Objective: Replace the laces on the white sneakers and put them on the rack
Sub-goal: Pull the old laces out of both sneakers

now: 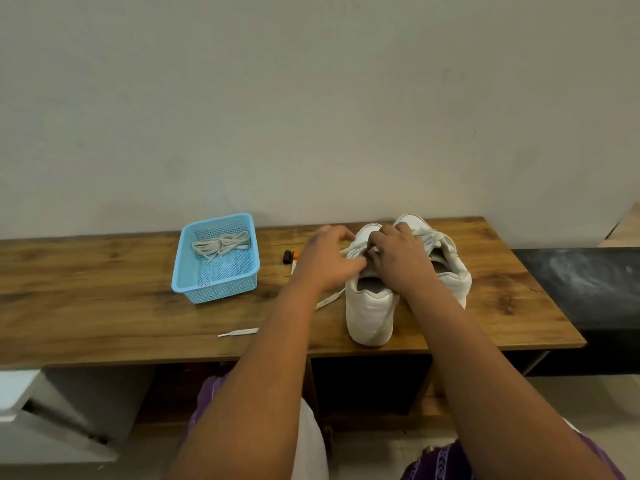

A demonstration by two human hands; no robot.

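Observation:
Two white sneakers stand side by side on the wooden table [104,306], heels toward me. Both hands are at the lacing of the left sneaker [370,313]. My left hand [327,259] pinches its lace from the left side, and my right hand [398,258] curls over the tongue and pinches the lace there. The right sneaker [450,268] is partly hidden behind my right hand. A loose lace end [239,331] trails out from under my left forearm across the table. A blue plastic basket [188,268] at the left holds a bundle of white laces [221,244].
A small black and orange object [288,256] lies between the basket and my left hand. The table's back edge meets a plain wall. A dark bench surface [588,289] adjoins the table at the right. Dark open compartments sit under the tabletop.

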